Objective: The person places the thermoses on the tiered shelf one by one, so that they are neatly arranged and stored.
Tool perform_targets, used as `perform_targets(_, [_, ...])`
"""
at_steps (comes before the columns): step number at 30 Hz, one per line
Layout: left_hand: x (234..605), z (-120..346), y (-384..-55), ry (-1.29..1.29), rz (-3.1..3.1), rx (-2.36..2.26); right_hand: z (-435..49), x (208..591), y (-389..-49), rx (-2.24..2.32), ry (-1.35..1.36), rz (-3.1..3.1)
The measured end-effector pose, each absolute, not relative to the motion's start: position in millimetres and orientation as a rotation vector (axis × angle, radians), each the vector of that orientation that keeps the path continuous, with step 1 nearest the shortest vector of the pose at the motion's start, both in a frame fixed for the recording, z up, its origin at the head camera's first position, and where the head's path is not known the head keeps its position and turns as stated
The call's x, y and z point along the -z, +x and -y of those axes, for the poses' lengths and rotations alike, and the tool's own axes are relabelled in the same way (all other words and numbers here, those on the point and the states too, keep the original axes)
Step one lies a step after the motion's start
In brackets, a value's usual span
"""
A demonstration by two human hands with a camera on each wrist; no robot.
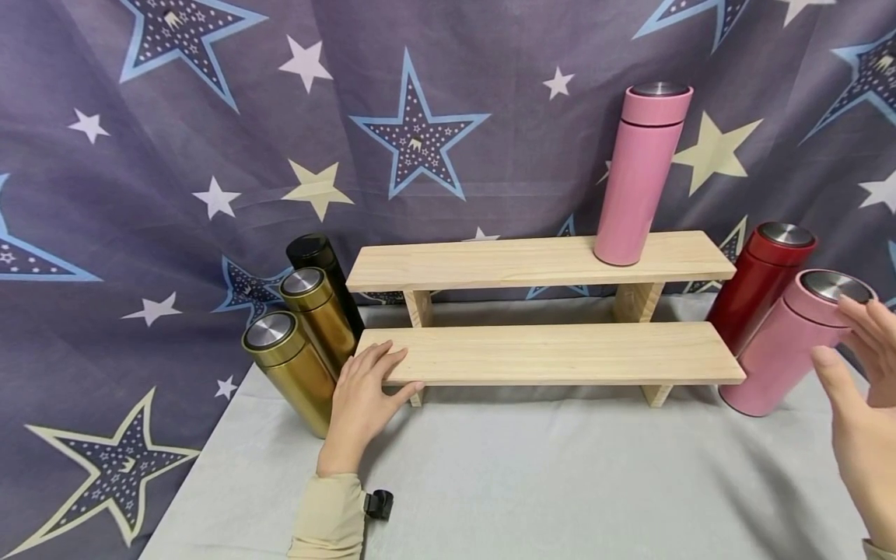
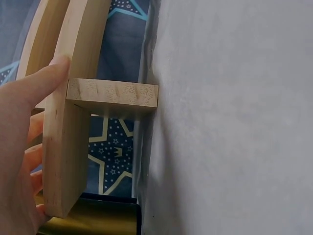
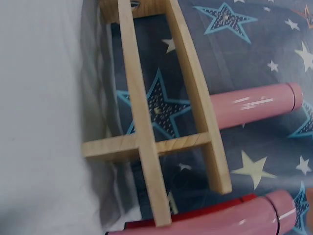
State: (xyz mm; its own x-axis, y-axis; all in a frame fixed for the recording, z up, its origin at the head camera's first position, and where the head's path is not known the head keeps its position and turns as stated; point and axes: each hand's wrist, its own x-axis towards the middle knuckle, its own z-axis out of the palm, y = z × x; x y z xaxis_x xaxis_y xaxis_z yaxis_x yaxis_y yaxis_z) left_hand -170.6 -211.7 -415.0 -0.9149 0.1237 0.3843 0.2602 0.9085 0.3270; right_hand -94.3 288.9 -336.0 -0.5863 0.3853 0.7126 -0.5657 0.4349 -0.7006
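My left hand (image 1: 366,398) rests on the left end of the lower board of a two-step wooden shelf (image 1: 546,354), fingers spread over its top. In the left wrist view the thumb (image 2: 51,78) touches the board's front edge. My right hand (image 1: 864,397) is raised with fingers spread beside a pink thermos bottle (image 1: 784,350) at the right end, overlapping its lid in the head view. Behind that bottle stands a red thermos bottle (image 1: 759,280). Another pink thermos bottle (image 1: 642,179) stands upright on the upper board (image 1: 490,263). No part of the right hand shows in the right wrist view.
Left of the shelf, close to my left hand, stand two gold thermos bottles (image 1: 294,373) and a black one (image 1: 332,272). A grey cloth (image 1: 560,482) covers the table. Behind hangs a dark curtain (image 1: 448,202) with stars.
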Motion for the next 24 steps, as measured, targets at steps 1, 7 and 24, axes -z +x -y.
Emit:
perform_targets(1, [414.9, 211.9, -170.5, -0.283, 2.711, 0.534, -290.7, 338.3, -92.8, -1.279, 0.125, 1.799])
perform_targets(7, [414.8, 213.0, -170.2, -0.281, 2.713, 0.534, -301.5, 352.4, -85.9, -1.158, -0.067, 1.949])
perform_targets(24, [416.8, 213.7, -170.8, -0.272, 2.734, 0.537, -338.7, 389.9, -102.6, -1.178, -0.284, 1.945])
